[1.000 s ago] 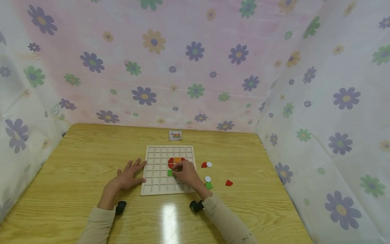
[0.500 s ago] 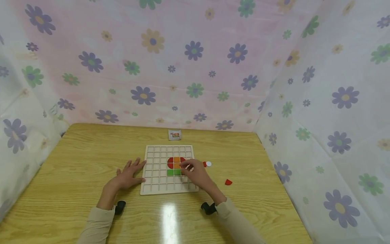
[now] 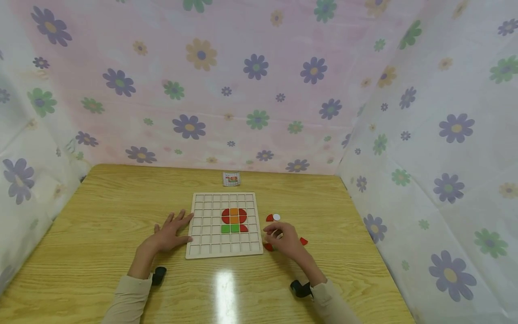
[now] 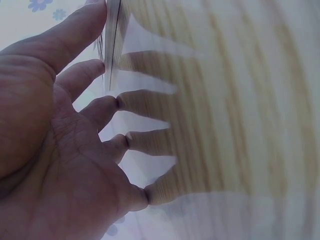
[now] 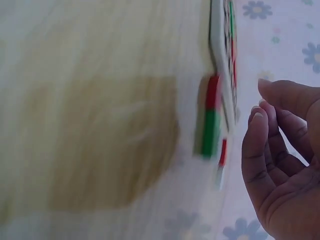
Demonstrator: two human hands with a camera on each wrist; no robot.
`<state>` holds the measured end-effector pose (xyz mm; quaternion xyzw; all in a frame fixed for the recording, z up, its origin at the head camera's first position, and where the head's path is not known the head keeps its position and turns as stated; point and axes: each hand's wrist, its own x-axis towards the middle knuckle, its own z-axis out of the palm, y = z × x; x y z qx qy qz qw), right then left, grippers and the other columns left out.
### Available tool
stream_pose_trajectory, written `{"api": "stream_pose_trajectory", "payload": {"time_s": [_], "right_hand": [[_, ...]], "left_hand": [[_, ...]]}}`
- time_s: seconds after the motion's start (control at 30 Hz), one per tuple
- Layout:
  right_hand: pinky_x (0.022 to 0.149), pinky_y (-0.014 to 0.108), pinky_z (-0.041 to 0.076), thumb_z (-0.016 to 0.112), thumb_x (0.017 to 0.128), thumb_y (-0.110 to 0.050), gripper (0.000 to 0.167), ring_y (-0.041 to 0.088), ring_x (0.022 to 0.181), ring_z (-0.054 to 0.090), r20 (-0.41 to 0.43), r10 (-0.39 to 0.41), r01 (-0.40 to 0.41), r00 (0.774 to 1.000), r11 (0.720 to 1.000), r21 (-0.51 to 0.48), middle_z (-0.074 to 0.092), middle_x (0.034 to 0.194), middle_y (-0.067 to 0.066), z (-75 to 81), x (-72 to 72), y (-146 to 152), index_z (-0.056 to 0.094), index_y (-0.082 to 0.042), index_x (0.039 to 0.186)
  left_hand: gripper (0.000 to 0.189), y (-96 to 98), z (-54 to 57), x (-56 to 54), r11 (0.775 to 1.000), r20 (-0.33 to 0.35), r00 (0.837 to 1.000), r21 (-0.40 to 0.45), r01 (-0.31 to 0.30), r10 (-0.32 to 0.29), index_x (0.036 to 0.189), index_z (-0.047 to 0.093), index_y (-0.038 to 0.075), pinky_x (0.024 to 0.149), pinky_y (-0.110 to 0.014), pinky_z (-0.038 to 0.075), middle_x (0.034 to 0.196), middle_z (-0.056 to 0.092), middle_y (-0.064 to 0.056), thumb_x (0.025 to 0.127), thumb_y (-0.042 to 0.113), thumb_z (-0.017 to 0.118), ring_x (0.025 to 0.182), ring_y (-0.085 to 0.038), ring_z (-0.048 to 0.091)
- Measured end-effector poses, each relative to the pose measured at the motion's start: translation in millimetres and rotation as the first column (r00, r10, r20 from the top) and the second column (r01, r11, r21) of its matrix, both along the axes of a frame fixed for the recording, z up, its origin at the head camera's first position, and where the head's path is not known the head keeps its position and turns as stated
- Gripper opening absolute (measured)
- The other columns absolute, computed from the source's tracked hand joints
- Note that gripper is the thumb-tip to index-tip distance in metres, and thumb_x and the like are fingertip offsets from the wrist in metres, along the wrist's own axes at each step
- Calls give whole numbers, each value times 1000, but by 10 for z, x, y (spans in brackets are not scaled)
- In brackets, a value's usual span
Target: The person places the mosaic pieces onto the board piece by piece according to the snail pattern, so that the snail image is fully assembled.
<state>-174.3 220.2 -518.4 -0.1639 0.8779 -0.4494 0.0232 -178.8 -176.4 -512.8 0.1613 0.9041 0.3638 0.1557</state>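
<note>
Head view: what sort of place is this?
Likely a tabletop puzzle setup in a screened-off booth: a wood-grain table, flower-print sheets behind and on both sides, and a gridded board holding coloured pieces.

- Grid board [image 3: 206, 238] on the table [image 3: 121, 198]
- Tiles [image 3: 234, 219] in the board, right of centre
- Card [image 3: 231, 179] beyond its far edge
- Left hand [image 3: 167, 235] at its left edge
- Loose pieces [image 3: 270, 218] and right hand [image 3: 286, 240] right of it

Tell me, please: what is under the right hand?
In the head view, a red piece partly shows under the right hand, a second red piece by the wrist. The right wrist view adds a green piece. Anything else there is hidden.
</note>
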Motion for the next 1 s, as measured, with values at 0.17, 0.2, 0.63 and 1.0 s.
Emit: {"api": "stream_pose_trajectory", "payload": {"time_s": [0.17,0.2,0.63,1.0], "right_hand": [[72,26,55,77,89,-4,14,17,81,66,31,-2,1,1000,1000,27,74,100,11,-16,19,158,76,-2,103],[72,25,55,78,89,-4,15,17,81,65,42,0,-2,999,999,35,74,100,11,-12,23,183,76,-2,104],[73,23,54,84,84,-9,22,19,85,67,92,74,-81,993,994,78,75,104,11,-25,93,285,78,-2,104],[62,22,48,85,82,-6,18,4,69,53,57,72,-81,996,981,178,70,90,4,-54,97,178,81,-4,99]], "left_hand": [[78,2,-28,-8,1000,-2,1000,-18,-6,6,158,33,3,100,-88,-1,165,12,-31,96,31,71,148,-61,1],[78,4,-33,-9,1000,0,1000,-19,-8,8,158,33,3,101,-88,-2,165,12,-31,96,31,71,148,-60,1],[77,-1,-16,-20,1000,-15,1000,-14,1,-2,157,33,1,99,-89,-1,164,13,-33,96,29,71,146,-63,2],[77,-8,-24,-18,1000,-15,1000,-5,4,-4,157,33,1,98,-90,-2,164,12,-34,96,29,71,146,-64,1]]}}
